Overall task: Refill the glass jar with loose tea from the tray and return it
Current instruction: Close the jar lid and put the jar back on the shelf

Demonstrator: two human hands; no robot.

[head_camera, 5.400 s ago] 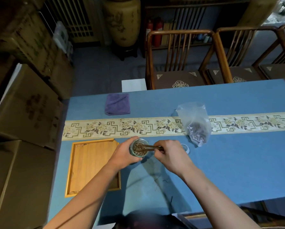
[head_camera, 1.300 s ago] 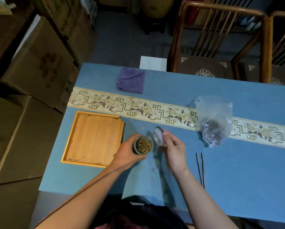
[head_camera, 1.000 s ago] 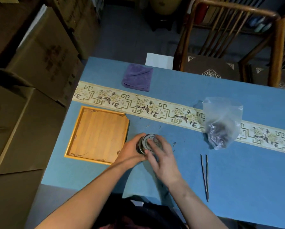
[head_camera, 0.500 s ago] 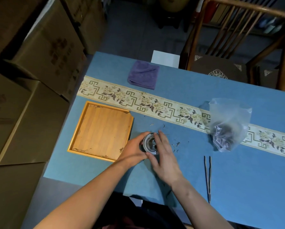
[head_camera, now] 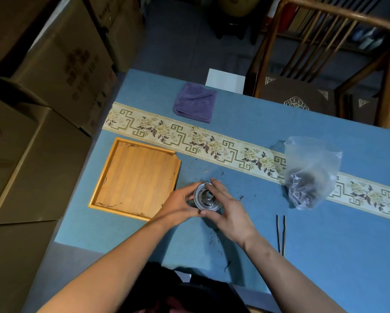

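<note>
A small glass jar (head_camera: pixel 206 198) with its knobbed glass lid on top stands on the blue tablecloth, just right of the wooden tray (head_camera: pixel 135 177). My left hand (head_camera: pixel 179 203) wraps around the jar's left side. My right hand (head_camera: pixel 229 211) cups its right side, fingers curled over the lid's rim. The jar's body is mostly hidden by both hands. The tray holds only a few tea crumbs along its edges. Loose tea bits lie scattered on the cloth around the jar.
Dark tweezers (head_camera: pixel 281 233) lie to the right of my right arm. A clear plastic bag (head_camera: pixel 309 175) with dark tea sits on the patterned runner. A folded purple cloth (head_camera: pixel 195 102) lies at the far edge. Cardboard boxes stand left, a wooden chair (head_camera: pixel 325 64) behind.
The tweezers were laid down on the right. My right hand brought the lid over and set it on the jar; both hands now hold the lidded jar.
</note>
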